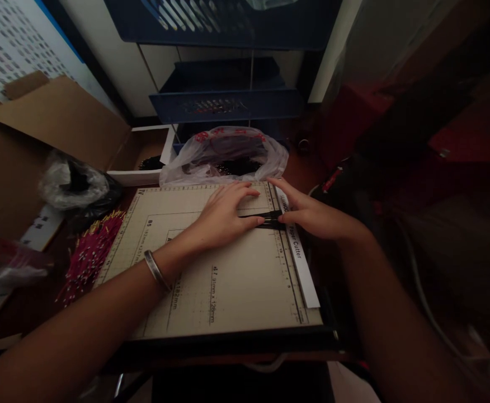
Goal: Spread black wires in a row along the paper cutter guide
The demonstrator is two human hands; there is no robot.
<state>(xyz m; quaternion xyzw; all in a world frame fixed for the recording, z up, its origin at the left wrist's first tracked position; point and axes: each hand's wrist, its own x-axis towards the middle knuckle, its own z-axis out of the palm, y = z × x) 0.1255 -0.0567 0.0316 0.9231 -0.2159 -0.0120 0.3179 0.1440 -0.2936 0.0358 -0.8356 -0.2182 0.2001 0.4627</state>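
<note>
A cream paper cutter (245,280) with printed size lines lies in front of me. Across its right side, near the white "Paper Cutter" strip (301,268), is a small bundle of thin black strands (272,222). My left hand (226,215) rests palm down on the board with its fingers spread. Its thumb touches the bundle's left part. My right hand (312,212) reaches over the white strip from the right, thumb at the bundle's right end. Its index finger stretches toward the cutter's far edge, apart from the thumb. The right hand's other fingers are hidden.
Magenta strands with yellow tips (96,249) lie left of the cutter. Behind it are a clear plastic bag (224,151) with dark strands inside and an open cardboard box (72,120). Blue baskets (228,106) stand at the back. A red-handled tool (332,179) lies right.
</note>
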